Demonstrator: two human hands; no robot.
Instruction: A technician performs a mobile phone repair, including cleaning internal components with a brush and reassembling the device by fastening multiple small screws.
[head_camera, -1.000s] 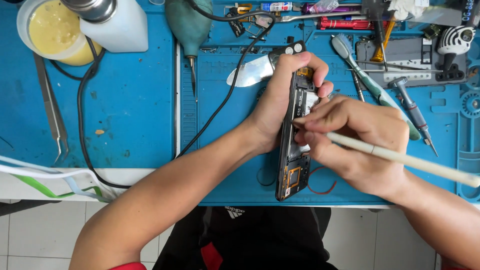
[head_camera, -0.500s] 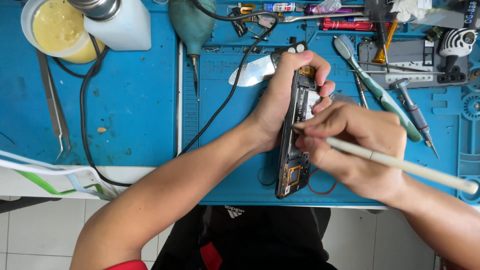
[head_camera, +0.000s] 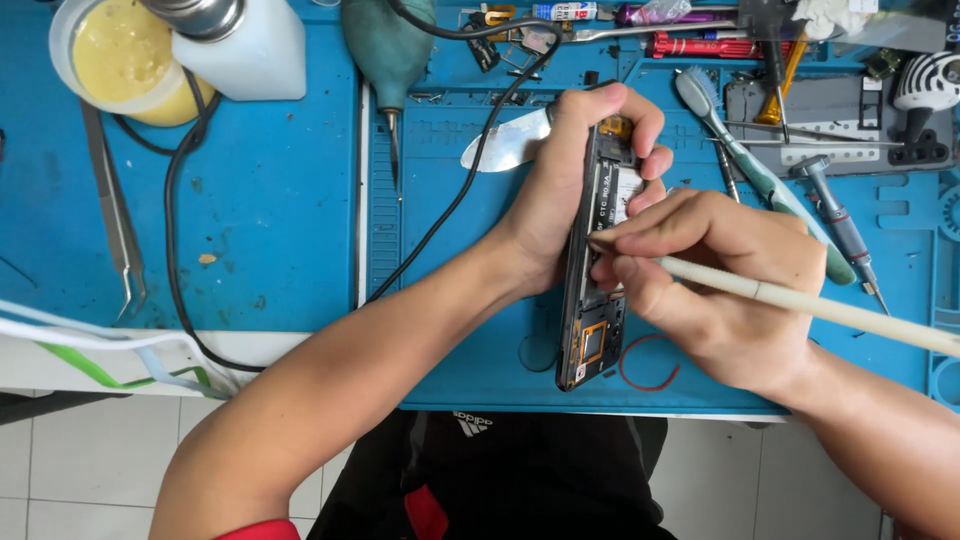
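Phone (head_camera: 592, 300), back off, dark slim frame with an orange-edged part near its lower end, stands on edge at frame centre over the blue mat (head_camera: 300, 230). Left hand (head_camera: 575, 175) wraps its upper half, fingers curled tight over the top edge, hiding that part. Right hand (head_camera: 715, 285) pinches a smooth cream stick (head_camera: 800, 300) pen-fashion, tip on the phone's inside; the stick's far end is cut off at right.

Matt blue rubbery mat (head_camera: 270, 230) across the bench, opened phone (head_camera: 592, 280) showing dark plastic frame and bare circuit board at centre, smooth cream plastic tool (head_camera: 800, 300) – satin finish, shiny steel tweezers (head_camera: 115, 225) at left, glossy white plastic bottle (head_camera: 250, 55) upper left
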